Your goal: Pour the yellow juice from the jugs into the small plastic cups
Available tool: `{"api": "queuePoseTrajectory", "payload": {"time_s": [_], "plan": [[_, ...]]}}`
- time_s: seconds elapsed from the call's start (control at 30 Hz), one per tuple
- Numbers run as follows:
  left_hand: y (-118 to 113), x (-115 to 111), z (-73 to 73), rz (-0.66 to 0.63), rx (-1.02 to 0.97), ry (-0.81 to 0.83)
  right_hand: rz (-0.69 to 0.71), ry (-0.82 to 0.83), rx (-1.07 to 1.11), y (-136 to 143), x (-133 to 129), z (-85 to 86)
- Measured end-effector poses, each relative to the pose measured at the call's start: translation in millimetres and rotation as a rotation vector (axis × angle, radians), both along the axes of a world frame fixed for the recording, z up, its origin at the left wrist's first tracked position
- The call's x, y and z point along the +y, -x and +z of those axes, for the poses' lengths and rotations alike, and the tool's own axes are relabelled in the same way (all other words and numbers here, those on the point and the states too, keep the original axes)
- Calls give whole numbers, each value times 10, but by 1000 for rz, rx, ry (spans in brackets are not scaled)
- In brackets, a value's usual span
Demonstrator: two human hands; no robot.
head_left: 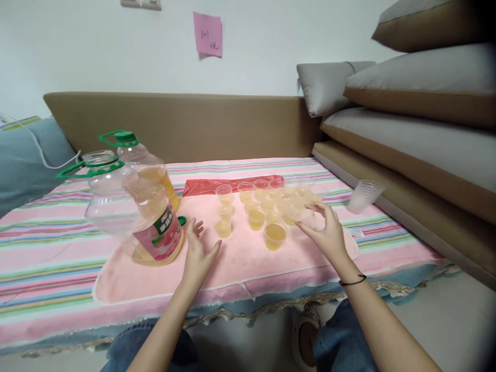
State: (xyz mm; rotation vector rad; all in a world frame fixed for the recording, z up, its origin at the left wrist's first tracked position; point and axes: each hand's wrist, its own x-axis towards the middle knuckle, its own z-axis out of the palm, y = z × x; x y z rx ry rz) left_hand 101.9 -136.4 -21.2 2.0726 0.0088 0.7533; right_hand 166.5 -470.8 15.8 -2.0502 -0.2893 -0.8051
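1. The left hand (198,253) lies open and flat on the pink cloth (240,258), fingers spread wide, holding nothing. It sits just beside the near oil bottle (134,212), at that bottle's 3 o'clock.
2. The right hand (327,232) hovers with fingers loosely spread at the 3 o'clock edge of the cluster of small cups (267,204), fingertips at or touching the nearest clear cup; whether it grips one cannot be told.
3. The cups stand near the middle of the cloth, most holding yellow liquid; one filled cup (274,236) stands alone at the cluster's 6 o'clock, between the two hands.
4. The near oil bottle has a green handle, no cap and a little oil at its bottom. A second, capped bottle (149,165) stands behind it at 12 o'clock.
5. A stack of empty cups (363,195) lies tilted at 3 o'clock, well apart from the cluster.
6. A red sheet (201,186) lies behind the cups on the striped bed cover (46,237).
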Motion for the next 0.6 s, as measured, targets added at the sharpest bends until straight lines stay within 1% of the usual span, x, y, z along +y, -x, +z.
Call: {"api": "queuePoseTrajectory", "payload": {"time_s": [0.07, 0.1, 0.17, 0.23, 0.3, 0.37, 0.43, 0.47, 0.53, 0.6], "plan": [[-12, 22, 1, 10, 8, 15, 38, -217, 77, -36, -72, 25], [-21, 38, 0, 13, 17, 20, 41, -289, 94, -64, -136, 47], [-49, 82, -9, 21, 16, 41, -9, -357, 84, -148, -331, 110], [-89, 136, -19, 18, 14, 60, -89, -387, 47, -277, -607, 196], [-137, 183, -20, 27, 27, 117, -160, -417, 13, -451, -938, 301], [-183, 202, -3, 33, 71, 261, -217, -431, -17, -664, -1285, 412], [-220, 193, 29, 82, 104, 450, -267, -431, -41, -898, -1613, 510], [-235, 182, 46, 90, 117, 503, -287, -429, -48, -1014, -1761, 547], [-263, 172, 68, 119, 152, 613, -305, -415, -41, -1229, -2010, 586], [-298, 201, 61, 154, 182, 688, -299, -393, -19, -1399, -2190, 573]]}}
